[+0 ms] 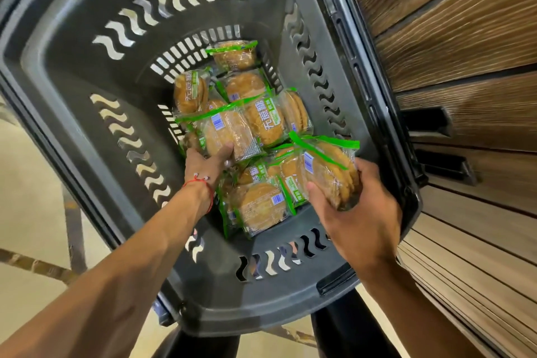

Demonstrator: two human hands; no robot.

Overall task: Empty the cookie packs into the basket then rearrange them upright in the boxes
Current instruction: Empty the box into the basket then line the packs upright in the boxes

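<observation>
head view.

- basket (87,23): dark plastic with wave-cut slots in its walls, seen from above. it serves as the holding bin, so the emptying step looks done and the sorting begun.
- cookie packs (261,206): clear wrappers with green edges, heaped loose on the basket's floor. they lie flat, tilted and overlapping, so none is ready for upright stacking.
- left hand (207,161): reaches deep into the basket's middle. its thumb presses the face of the barcode pack (223,131) and the other fingers curl round its lower edge, probably to draw it off the heap.
- right hand (357,221): at the basket's near right corner, fingers wrapped round the lifted pack (328,171). it holds the pack on edge and raised off the heap, an orientation that suits standing it in a box.
- red string (200,183): tied round the left wrist, inside the basket.
- wooden panelling (465,38): against the basket's right rim.
- boxes: not in view.
</observation>
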